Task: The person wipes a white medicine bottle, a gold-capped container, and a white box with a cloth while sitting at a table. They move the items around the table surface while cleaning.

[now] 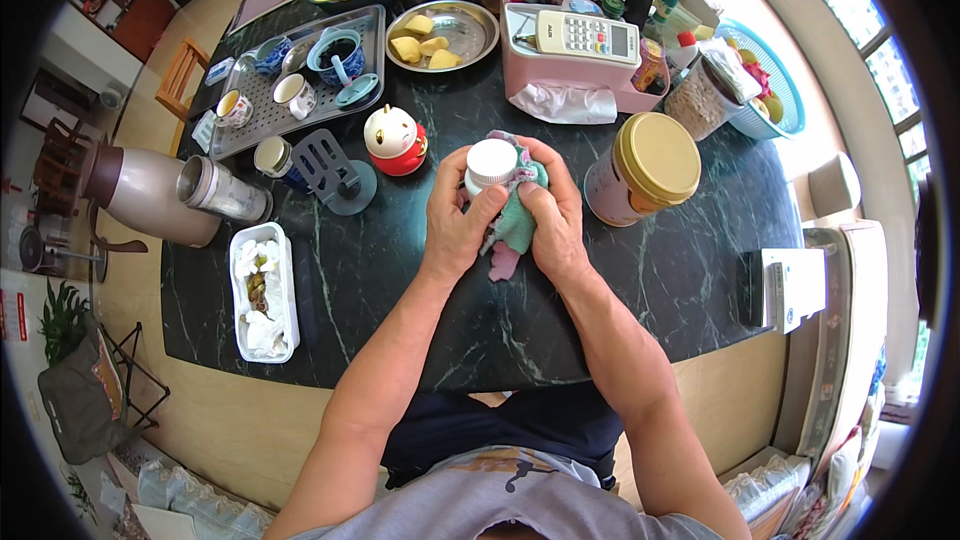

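A small white plastic bottle with a ribbed screw cap (493,160) is gripped by my left hand (459,225), its fingers and thumb around the left side. My right hand (556,217) clasps a green and pink cloth (516,219) and presses it against the bottle's right side. One pink end of the cloth hangs below my hands. Both hands are above the dark green marble table (390,292). My fingers and the cloth hide the bottle's lower part. Beyond my left hand stands a red and white cat figurine (394,141); right of my right hand is a gold-lidded canister (643,169).
At left are a white tub of scraps (264,292), a steel tumbler (225,189), a vacuum jug (150,187) and a phone stand (334,174). Farther back stand a tea tray (225,139), a steel plate of fruit pieces (469,22) and a pink organizer (574,75) bearing a calculator (581,36).
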Available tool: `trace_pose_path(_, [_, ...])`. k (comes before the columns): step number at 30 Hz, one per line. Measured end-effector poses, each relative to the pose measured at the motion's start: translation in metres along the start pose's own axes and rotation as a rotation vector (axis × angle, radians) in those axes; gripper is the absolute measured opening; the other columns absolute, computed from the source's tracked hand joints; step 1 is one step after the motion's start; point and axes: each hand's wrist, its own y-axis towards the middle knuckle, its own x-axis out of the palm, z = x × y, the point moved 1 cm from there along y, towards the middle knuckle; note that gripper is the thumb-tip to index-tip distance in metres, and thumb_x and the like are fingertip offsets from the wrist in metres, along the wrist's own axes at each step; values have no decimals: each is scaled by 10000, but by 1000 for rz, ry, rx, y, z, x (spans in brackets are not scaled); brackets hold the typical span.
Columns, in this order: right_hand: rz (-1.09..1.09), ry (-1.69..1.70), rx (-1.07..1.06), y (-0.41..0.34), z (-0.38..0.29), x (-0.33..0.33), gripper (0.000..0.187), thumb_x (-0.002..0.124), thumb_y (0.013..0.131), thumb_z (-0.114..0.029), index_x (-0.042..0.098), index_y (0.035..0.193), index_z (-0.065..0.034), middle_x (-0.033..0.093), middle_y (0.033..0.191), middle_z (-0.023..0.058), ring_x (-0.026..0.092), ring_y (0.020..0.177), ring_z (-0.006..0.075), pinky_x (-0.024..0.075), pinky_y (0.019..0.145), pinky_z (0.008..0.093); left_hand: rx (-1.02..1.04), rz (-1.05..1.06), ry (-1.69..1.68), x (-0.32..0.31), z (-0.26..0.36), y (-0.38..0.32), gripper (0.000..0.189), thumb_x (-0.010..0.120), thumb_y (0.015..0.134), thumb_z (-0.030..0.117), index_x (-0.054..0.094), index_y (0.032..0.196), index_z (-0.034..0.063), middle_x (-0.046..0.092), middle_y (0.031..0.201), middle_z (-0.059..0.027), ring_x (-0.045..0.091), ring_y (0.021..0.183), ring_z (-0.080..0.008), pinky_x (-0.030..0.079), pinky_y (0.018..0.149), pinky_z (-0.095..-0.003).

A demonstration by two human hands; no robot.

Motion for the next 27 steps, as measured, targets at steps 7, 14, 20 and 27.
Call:
trace_pose_path(7, [-70, 71, 79, 5, 3, 1, 500, 429, 896, -63, 501, 1389, -16, 582, 1406, 112, 550, 1275, 201, 417, 1107, 343, 33, -6, -26, 6, 9, -3, 722, 734, 922, 559, 524, 1365, 28, 614, 1228, -85, 587, 1117, -156, 487, 944, -314])
trace_pose_path(14, [-68, 248, 175, 9, 9, -5, 487, 384, 867, -77, 498, 1334, -1, 575, 1430, 152, 554, 1288, 240, 425, 1114, 359, 7, -89, 90, 3, 10, -4, 796, 752, 883, 608, 494, 1345, 13, 610, 1194, -88, 587, 1091, -155, 490, 930, -314])
trace_pose_path(20, [-47, 113, 61, 5, 9, -1, 494, 435, 863, -83, 549, 1339, -12, 603, 1344, 109, 556, 1221, 202, 420, 1072, 329, -25, 40, -19, 5, -1, -6, 808, 765, 885, 581, 427, 1327, -5, 583, 1219, -110, 585, 1107, -156, 498, 926, -309])
trace_pose_path(27, [-49, 58, -10, 4, 4, -2, 527, 428, 865, -60, 529, 1381, -27, 575, 1397, 109, 534, 1262, 206, 401, 1094, 333, -22, -39, -92, 4, 7, -4, 687, 720, 948, 530, 523, 1370, 24, 592, 1272, -69, 571, 1148, -144, 471, 974, -300])
